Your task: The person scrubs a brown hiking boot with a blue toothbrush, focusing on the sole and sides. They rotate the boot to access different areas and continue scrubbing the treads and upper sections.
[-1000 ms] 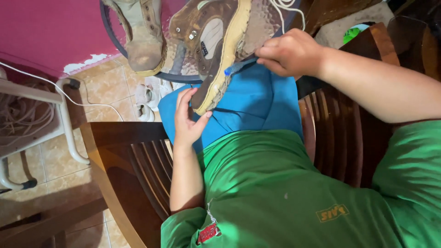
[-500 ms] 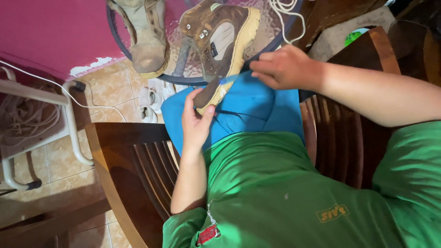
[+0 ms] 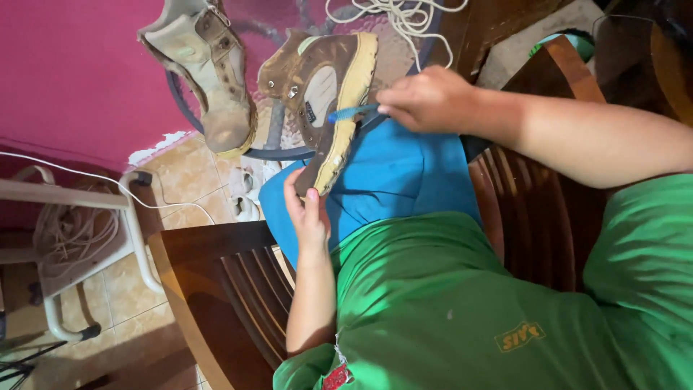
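Hands: left hand (image 3: 309, 217) pinches the heel end of a brown boot (image 3: 321, 101) by its pale sole, fingers closed on it; right hand (image 3: 427, 100), closed round a blue brush (image 3: 354, 113), sets it against the sole edge. Boot stands tilted at 12 o'clock over the blue-clad lap (image 3: 390, 180), second boot (image 3: 209, 79) at 10 o'clock. Risk, as judged: so light a pinch may let the boot twist or drop under brush pressure, and loosened dirt would fall on the lap.

Left hand (image 3: 309, 217) fingers curled; right hand (image 3: 426, 100) fisted, arm extended.
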